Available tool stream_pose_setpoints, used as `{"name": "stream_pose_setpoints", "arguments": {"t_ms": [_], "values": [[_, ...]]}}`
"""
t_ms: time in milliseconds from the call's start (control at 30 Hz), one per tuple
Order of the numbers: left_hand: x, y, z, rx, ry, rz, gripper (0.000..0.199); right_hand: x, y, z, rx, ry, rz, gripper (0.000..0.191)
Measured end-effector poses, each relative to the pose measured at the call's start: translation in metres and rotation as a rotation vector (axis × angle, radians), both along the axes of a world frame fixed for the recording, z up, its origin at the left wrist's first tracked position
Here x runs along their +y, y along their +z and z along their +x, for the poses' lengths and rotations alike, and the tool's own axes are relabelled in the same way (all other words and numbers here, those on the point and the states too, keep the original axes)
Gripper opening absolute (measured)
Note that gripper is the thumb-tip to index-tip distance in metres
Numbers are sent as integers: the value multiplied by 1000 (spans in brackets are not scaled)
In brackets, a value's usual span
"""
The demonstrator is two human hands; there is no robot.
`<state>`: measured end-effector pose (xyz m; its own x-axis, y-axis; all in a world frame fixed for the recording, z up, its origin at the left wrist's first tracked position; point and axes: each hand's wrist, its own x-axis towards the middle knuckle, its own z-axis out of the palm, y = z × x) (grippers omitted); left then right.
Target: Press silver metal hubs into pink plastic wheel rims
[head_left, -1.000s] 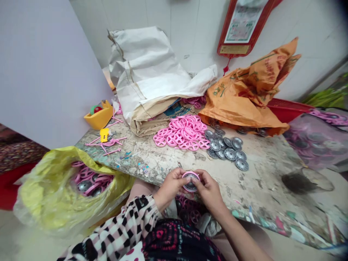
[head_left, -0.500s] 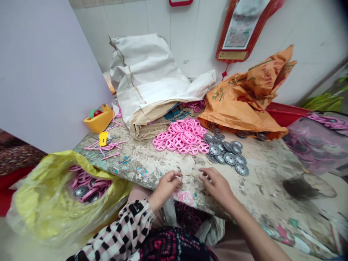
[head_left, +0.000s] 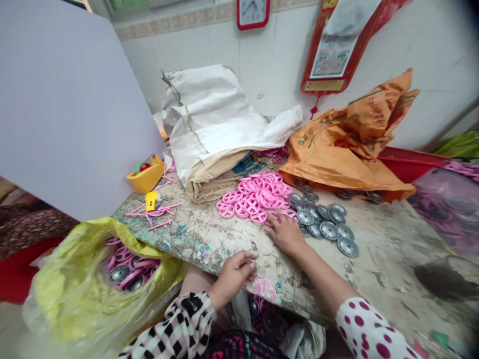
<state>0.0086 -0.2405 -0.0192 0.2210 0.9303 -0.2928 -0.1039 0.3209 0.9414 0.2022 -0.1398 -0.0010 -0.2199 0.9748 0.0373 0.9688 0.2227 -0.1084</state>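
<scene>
My left hand (head_left: 235, 275) rests near the table's front edge. Its fingers are loosely curled, thumb and index slightly apart, and nothing shows between them. Over the front of a heap of pink spoked plastic rings (head_left: 258, 192), my right hand (head_left: 287, 234) reaches with fingers spread. Its fingertips touch a pink ring (head_left: 271, 216) at the near edge of the heap. Several grey plastic wheel discs (head_left: 329, 230) lie just right of that hand, partly overlapping one another.
Behind the rings lie a white sack (head_left: 217, 114) and an orange bag (head_left: 344, 144). A yellow bag (head_left: 56, 274) of pink-and-grey wheels stands at left. Thin pink rods (head_left: 159, 225), a yellow piece (head_left: 151, 201) and a yellow tape dispenser (head_left: 145, 178) occupy the table's left side.
My right hand has moved forward from the table's front to the pink rings. My left hand stays near the edge. The view has tilted up, showing more of the wall clock.
</scene>
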Motion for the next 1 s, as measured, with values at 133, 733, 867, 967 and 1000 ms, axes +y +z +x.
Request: {"name": "stream_pose_setpoints", "arguments": {"t_ms": [133, 733, 867, 967, 1000], "values": [[1, 0, -1, 10, -30, 13, 35, -28, -3, 9, 12, 63, 52, 43], [1, -4, -1, 136, -58, 73, 23, 57, 26, -43, 75, 45, -1, 68], [1, -7, -1, 111, -69, 74, 26, 28, 26, -27, -22, 119, 17, 57], [2, -6, -1, 94, -71, 79, 30, 1, 26, -15, -63, 124, 4, 58], [2, -5, -1, 92, -74, 76, 31, -6, 25, -11, -68, 130, -12, 58]]}}
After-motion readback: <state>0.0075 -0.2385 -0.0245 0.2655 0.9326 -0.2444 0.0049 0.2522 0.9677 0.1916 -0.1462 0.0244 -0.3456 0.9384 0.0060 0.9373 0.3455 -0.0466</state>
